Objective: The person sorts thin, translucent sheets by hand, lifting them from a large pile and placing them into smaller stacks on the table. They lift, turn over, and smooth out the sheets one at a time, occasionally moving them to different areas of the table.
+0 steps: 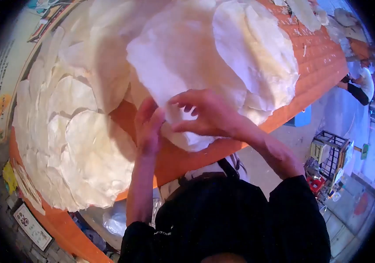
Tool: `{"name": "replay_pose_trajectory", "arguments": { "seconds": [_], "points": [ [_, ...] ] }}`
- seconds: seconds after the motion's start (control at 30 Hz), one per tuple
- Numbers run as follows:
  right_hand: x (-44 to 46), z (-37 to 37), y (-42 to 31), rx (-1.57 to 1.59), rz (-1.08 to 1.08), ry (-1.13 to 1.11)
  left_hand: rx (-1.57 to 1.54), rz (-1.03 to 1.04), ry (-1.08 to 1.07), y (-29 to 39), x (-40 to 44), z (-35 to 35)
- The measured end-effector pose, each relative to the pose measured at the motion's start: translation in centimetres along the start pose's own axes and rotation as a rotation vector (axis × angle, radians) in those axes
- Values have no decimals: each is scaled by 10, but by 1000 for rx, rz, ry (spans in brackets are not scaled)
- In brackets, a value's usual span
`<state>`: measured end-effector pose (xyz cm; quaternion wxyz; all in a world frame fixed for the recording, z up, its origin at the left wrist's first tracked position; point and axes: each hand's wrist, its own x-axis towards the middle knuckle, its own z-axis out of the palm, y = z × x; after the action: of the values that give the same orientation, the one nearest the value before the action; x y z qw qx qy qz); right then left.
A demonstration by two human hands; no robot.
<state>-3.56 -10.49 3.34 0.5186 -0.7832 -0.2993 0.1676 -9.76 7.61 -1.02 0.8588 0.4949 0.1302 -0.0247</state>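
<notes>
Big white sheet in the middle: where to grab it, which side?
Probably pinch the near rim of the white sheet, thumb and fingers coming from the person's side: it's thin and broad, and that end lies close to the orange table's near edge.

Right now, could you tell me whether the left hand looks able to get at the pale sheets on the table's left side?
Most likely yes: the left hand is close beside those pale sheets on the orange table, and nothing appears to stand in between.

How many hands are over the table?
2: the left hand and, beside it, the right hand, both near one edge of the orange table. No others show there.
</notes>
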Motion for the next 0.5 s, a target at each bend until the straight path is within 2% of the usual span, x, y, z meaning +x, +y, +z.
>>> {"name": "replay_pose_trajectory", "arguments": {
  "seconds": [0.1, 0.2, 0.3, 0.37, 0.5],
  "points": [
    [0, 0, 5, 241, 261, -61, 53, -32, 9, 5, 2, 1],
    [1, -3, 2, 284, 324, -44, 22, -44, -1, 7, 1, 4],
    [2, -2, 5, 316, 341, -114, 70, -26, -25, 9, -2, 4],
    [0, 6, 6, 273, 242, -50, 198, -24, 14, 4, -1, 0],
    [-3, 11, 15, 327, 205, -11, 75, -24, -17, 10, -4, 3]
  ]
}}
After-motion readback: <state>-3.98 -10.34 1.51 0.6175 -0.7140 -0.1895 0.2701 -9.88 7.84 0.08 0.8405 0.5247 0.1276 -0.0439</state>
